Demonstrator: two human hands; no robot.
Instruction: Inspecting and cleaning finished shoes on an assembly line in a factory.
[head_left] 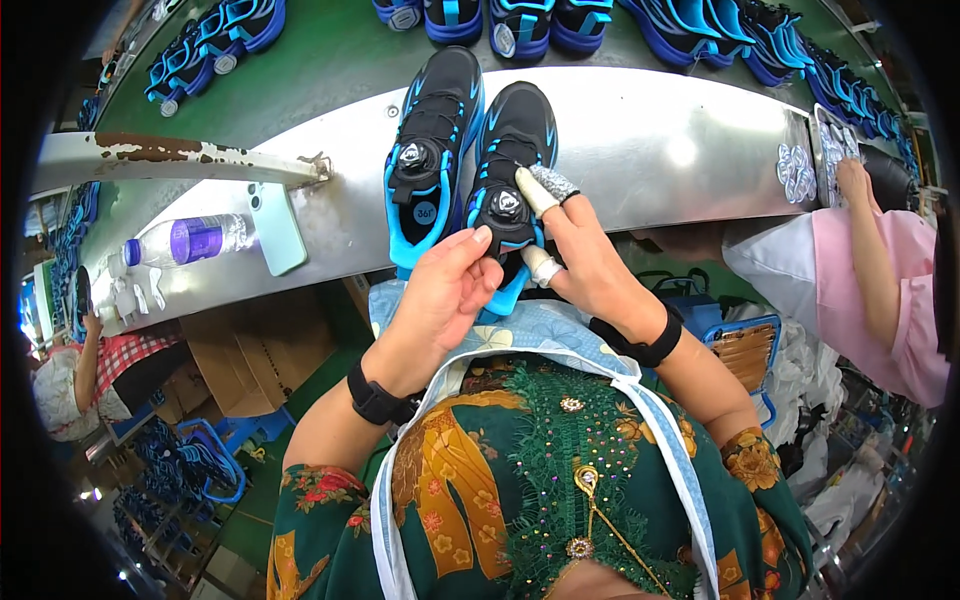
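Note:
Two black and blue sneakers stand side by side on the metal edge of the bench in front of me, toes pointing away. The left sneaker [432, 110] is untouched; a round dial sits on its tongue and a round blue patch shows on its insole. On the right sneaker [516, 120], my left hand [440, 295] pinches the tongue tab below the dial between thumb and finger. My right hand [595, 255], with pale covers on several fingertips, grips that sneaker's side, its fingers by the dial and thumb at the collar.
Rows of similar sneakers [690, 30] stand along the green surface beyond. On the left lie a phone [275, 228], a bottle [195, 240] and a chipped metal bar [200, 160]. Round clear stickers [796, 173] lie right, near a co-worker's arm [872, 250]. A cardboard box [255, 350] is below.

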